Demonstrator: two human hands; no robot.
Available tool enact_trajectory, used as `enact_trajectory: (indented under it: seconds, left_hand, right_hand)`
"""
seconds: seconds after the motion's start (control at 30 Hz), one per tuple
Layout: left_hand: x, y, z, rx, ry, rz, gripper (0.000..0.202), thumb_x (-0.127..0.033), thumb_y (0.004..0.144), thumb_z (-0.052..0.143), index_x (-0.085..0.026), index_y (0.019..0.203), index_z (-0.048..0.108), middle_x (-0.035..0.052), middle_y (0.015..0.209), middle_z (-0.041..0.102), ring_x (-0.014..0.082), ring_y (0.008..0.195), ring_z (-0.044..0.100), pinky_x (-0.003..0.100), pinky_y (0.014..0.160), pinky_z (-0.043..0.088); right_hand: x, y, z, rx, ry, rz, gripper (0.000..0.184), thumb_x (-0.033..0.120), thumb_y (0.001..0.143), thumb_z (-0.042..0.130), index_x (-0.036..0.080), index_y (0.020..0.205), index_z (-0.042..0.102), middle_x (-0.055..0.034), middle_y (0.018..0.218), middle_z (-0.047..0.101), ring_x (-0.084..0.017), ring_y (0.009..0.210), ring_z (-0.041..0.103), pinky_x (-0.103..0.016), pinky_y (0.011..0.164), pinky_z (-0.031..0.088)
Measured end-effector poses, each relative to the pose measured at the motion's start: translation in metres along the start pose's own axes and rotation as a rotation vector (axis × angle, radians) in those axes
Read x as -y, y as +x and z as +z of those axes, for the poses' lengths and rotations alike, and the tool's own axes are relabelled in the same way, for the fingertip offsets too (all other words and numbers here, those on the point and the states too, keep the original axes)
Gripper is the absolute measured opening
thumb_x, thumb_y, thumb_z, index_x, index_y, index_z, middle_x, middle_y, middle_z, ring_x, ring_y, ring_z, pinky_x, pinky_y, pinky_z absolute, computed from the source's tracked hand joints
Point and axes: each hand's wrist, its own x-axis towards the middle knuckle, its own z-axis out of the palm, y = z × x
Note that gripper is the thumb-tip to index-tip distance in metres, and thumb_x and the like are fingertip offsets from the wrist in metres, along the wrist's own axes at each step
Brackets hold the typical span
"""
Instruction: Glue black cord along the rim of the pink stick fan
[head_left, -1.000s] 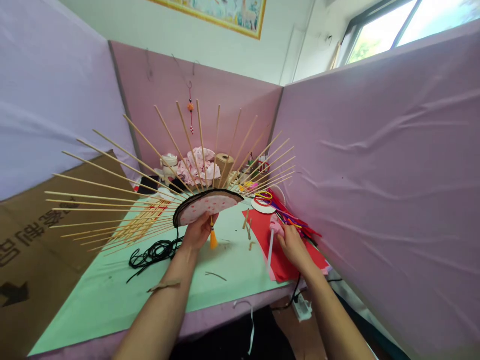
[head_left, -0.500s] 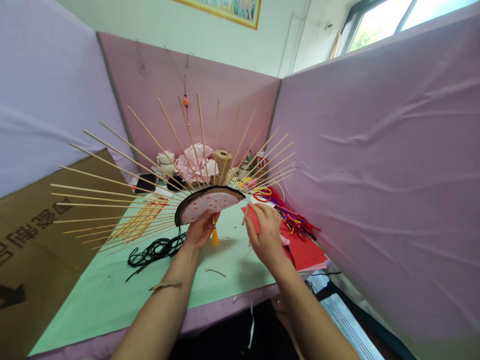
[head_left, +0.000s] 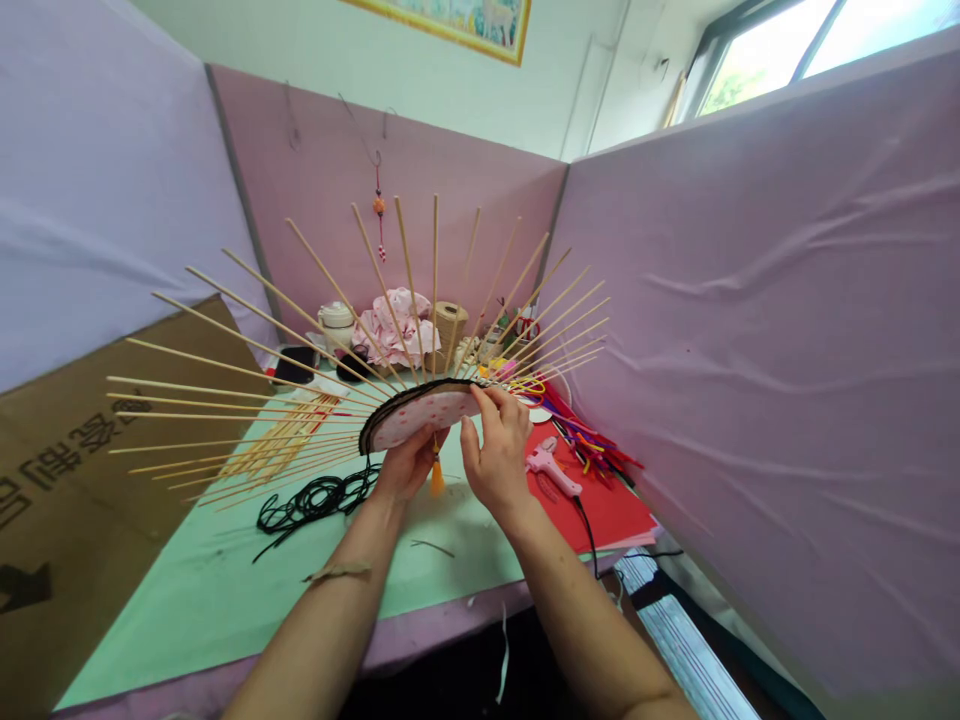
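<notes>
A disc (head_left: 424,415) covered in pink dotted fabric is tilted above the table, its rim edged with black cord (head_left: 390,407). Many thin wooden sticks (head_left: 319,257) fan out from that rim. My left hand (head_left: 409,465) grips the disc's lower edge, fingers partly hidden. At the right end of the rim, my right hand (head_left: 496,445) has its fingers closed on the edge, fingertips partly out of sight. An orange tassel (head_left: 437,475) dangles between my hands. The black cord runs down from the disc's left end to a loose coil (head_left: 319,505) on the table.
A pink glue gun (head_left: 551,465) lies on red sheets (head_left: 600,510) at right, beside colourful pipe cleaners (head_left: 592,440). Loose sticks (head_left: 281,440) lie at left near a cardboard sheet (head_left: 112,480). Behind stand a twine spool (head_left: 450,325), crumpled pink fabric (head_left: 394,325) and a white jar (head_left: 336,322).
My right hand has moved left onto the disc's right edge, uncovering the glue gun. The disc has shifted slightly right and tilted further; my left hand keeps its hold.
</notes>
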Motion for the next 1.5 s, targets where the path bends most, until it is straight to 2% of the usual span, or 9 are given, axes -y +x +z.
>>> enact_trajectory:
  seconds: [0.33, 0.5, 0.73, 0.9, 1.2, 1.27, 1.43, 1.5]
  left_hand:
    - [0.002, 0.001, -0.003, 0.027, 0.01, -0.002, 0.032, -0.005, 0.064, 0.075, -0.015, 0.094, 0.069, 0.0038, 0.098, 0.074, 0.0159, 0.094, 0.068, 0.032, 0.097, 0.049]
    - [0.004, -0.001, -0.003, 0.03, 0.005, -0.002, 0.032, -0.005, 0.064, 0.076, -0.017, 0.093, 0.07, 0.0024, 0.096, 0.074, 0.0163, 0.093, 0.068, 0.034, 0.1, 0.048]
    - [0.003, -0.001, -0.001, 0.025, 0.003, -0.007, 0.034, -0.006, 0.062, 0.078, -0.016, 0.093, 0.069, 0.0019, 0.094, 0.074, 0.015, 0.091, 0.068, 0.033, 0.1, 0.047]
    - [0.003, -0.001, 0.0, 0.022, 0.006, -0.005, 0.039, -0.007, 0.062, 0.078, -0.017, 0.098, 0.068, 0.0029, 0.098, 0.073, 0.016, 0.095, 0.067, 0.034, 0.101, 0.046]
    - [0.003, -0.004, 0.0, 0.061, 0.05, -0.01, 0.04, -0.006, 0.062, 0.078, -0.017, 0.099, 0.068, 0.0025, 0.103, 0.072, 0.0167, 0.1, 0.066, 0.036, 0.1, 0.047]
    - [0.003, -0.004, 0.0, 0.054, 0.061, -0.02, 0.039, -0.007, 0.062, 0.079, -0.018, 0.098, 0.068, 0.002, 0.101, 0.073, 0.0162, 0.097, 0.066, 0.036, 0.1, 0.048]
    - [0.004, -0.002, 0.0, 0.02, 0.031, -0.054, 0.035, -0.008, 0.062, 0.079, -0.017, 0.094, 0.067, 0.0018, 0.093, 0.074, 0.0145, 0.087, 0.068, 0.033, 0.096, 0.05]
    - [0.005, -0.002, 0.0, 0.009, 0.013, -0.062, 0.033, -0.009, 0.063, 0.079, -0.017, 0.093, 0.067, 0.0016, 0.09, 0.074, 0.0137, 0.084, 0.068, 0.033, 0.094, 0.051]
  right_hand:
    - [-0.004, 0.005, -0.001, -0.04, 0.046, 0.008, 0.034, 0.029, 0.093, 0.044, 0.014, 0.123, 0.052, -0.0142, 0.119, 0.052, -0.025, 0.113, 0.045, -0.044, 0.099, 0.035]
    - [-0.008, 0.006, 0.003, -0.116, 0.111, -0.011, 0.029, 0.028, 0.092, 0.044, 0.014, 0.118, 0.05, -0.0137, 0.113, 0.054, -0.024, 0.11, 0.047, -0.044, 0.097, 0.039]
    - [-0.009, -0.002, 0.007, -0.243, 0.176, -0.058, 0.037, 0.021, 0.091, 0.047, 0.017, 0.128, 0.043, -0.0131, 0.118, 0.056, -0.023, 0.115, 0.049, -0.044, 0.095, 0.042]
    - [-0.011, -0.004, 0.01, -0.257, 0.213, -0.079, 0.042, 0.017, 0.089, 0.049, 0.018, 0.13, 0.043, -0.0117, 0.117, 0.058, -0.023, 0.114, 0.049, -0.046, 0.097, 0.043]
    - [-0.012, 0.001, 0.004, -0.227, 0.155, -0.067, 0.034, 0.018, 0.087, 0.051, 0.017, 0.121, 0.048, -0.0124, 0.111, 0.059, -0.025, 0.108, 0.05, -0.049, 0.095, 0.043]
    - [-0.013, 0.003, 0.004, -0.213, 0.237, -0.015, 0.032, 0.019, 0.087, 0.052, 0.018, 0.118, 0.048, -0.0122, 0.111, 0.059, -0.024, 0.108, 0.051, -0.048, 0.095, 0.043]
    - [-0.019, 0.007, 0.006, -0.166, 0.764, 0.231, 0.031, 0.021, 0.088, 0.05, 0.021, 0.117, 0.041, -0.0114, 0.118, 0.06, -0.018, 0.105, 0.059, -0.039, 0.089, 0.048]
    - [-0.021, 0.006, 0.007, -0.181, 0.848, 0.256, 0.03, 0.021, 0.088, 0.05, 0.022, 0.116, 0.04, -0.0121, 0.123, 0.059, -0.019, 0.11, 0.058, -0.04, 0.091, 0.047]
